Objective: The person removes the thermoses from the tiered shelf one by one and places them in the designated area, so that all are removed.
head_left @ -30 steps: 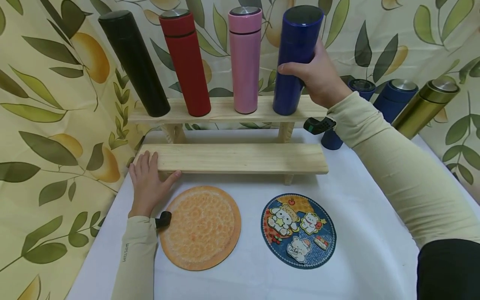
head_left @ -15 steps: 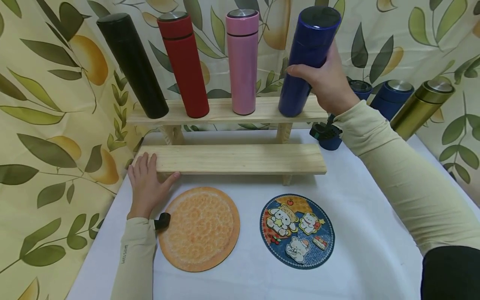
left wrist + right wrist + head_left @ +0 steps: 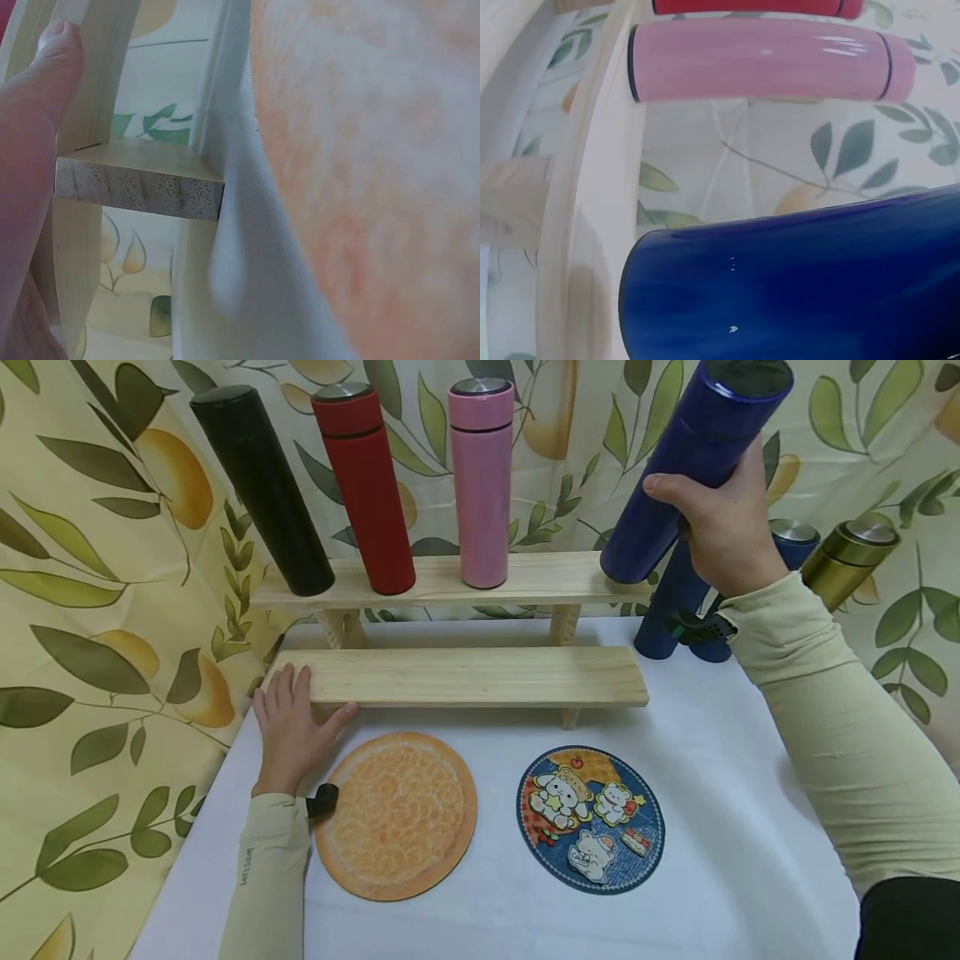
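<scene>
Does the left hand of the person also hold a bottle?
No, the left hand rests on the left end of the lower shelf, while the right hand grips the blue bottle.

My right hand grips a glossy blue bottle, its top leaning right, by the right edge of the two-tier wooden stand; my left hand touches its lower left end.

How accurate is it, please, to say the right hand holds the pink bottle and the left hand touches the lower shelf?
The colour is wrong: the head view shows the right hand holding a blue bottle; the left hand touches the lower shelf.
</scene>
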Tool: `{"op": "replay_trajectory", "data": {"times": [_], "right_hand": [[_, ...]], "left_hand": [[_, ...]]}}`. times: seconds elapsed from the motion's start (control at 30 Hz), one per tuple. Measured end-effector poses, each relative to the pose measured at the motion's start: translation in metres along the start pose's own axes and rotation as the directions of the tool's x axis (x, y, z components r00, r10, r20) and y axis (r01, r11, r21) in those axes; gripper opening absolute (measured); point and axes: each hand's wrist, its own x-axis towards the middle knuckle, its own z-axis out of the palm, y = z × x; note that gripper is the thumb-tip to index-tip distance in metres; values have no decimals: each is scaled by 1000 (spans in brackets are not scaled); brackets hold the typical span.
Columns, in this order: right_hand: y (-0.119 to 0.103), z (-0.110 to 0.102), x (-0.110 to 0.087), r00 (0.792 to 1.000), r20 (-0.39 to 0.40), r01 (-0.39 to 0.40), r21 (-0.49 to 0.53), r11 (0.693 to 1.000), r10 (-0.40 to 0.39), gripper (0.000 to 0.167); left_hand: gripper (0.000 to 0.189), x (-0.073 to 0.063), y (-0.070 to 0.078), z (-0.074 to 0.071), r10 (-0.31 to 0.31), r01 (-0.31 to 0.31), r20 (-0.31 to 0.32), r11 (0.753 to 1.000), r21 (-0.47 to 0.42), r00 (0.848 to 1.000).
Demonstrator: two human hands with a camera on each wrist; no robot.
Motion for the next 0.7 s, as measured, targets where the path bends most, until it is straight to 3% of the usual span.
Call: {"op": "replay_trajectory", "data": {"times": [0.5,0.7], "right_hand": [[-14,-34,-17,997,-70,10,37,999,-7,79],[-14,-45,-23,994,-102,50,70,996,-42,77]], "left_hand": [[105,0,0,1,1,-1,11,1000,1,1000],[104,1,0,2,1,-1,8,1000,-7,1000]]}}
